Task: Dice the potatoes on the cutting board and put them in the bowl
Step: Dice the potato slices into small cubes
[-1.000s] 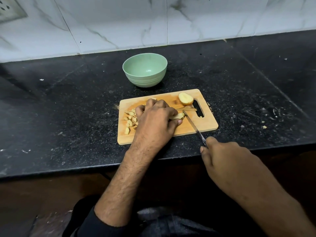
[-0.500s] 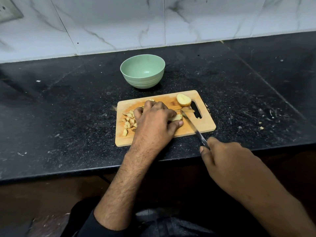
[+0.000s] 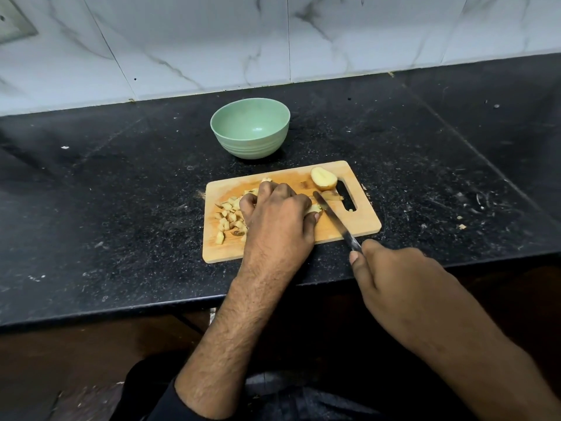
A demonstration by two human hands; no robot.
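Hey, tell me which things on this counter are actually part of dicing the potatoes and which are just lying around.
Part of the job:
cutting board
potato half
diced pieces
potato piece held by the left hand
knife in the right hand
green bowl, nothing in it

Just lying about:
scraps on the black counter
wall plate

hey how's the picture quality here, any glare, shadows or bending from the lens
Head view: dim, soft indoor light; a faint highlight inside the green bowl and a small shadow at its base. Wide-angle bending curves the counter edge and wall tiles. The cutting board and diced potato look sharp; the right hand, nearest the camera, looks slightly soft.
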